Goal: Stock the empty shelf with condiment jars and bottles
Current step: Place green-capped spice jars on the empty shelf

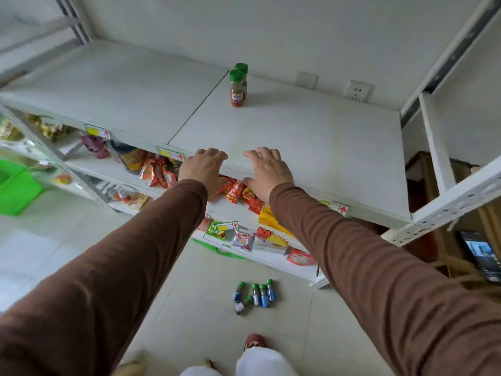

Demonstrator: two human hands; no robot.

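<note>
Shelf: broad white metal top shelf (311, 147) of a white rack, nearly bare, seam running front to back left of centre.
Jars on shelf: two small clear spice jars with green caps (237, 88), upright near shelf's back, just right of seam, one close behind the other; front one filled with orange-red powder.
Left hand (203, 169): at shelf's front edge, palm down, fingers spread and loose, grasping nothing.
Right hand (267, 172): just beside, also at front edge, fingers splayed over shelf surface, empty.
Sleeves: long brown knit sleeves (379, 267) on both arms.
Floor stock: cluster of small green-capped bottles with blue labels (256, 295) on pale tiled floor below shelf's front, most upright, one tipped over.
Lower shelves: red and yellow snack packets (235, 191) beneath.
Basket: green plastic basket (16, 185) far left of shelf.
</note>
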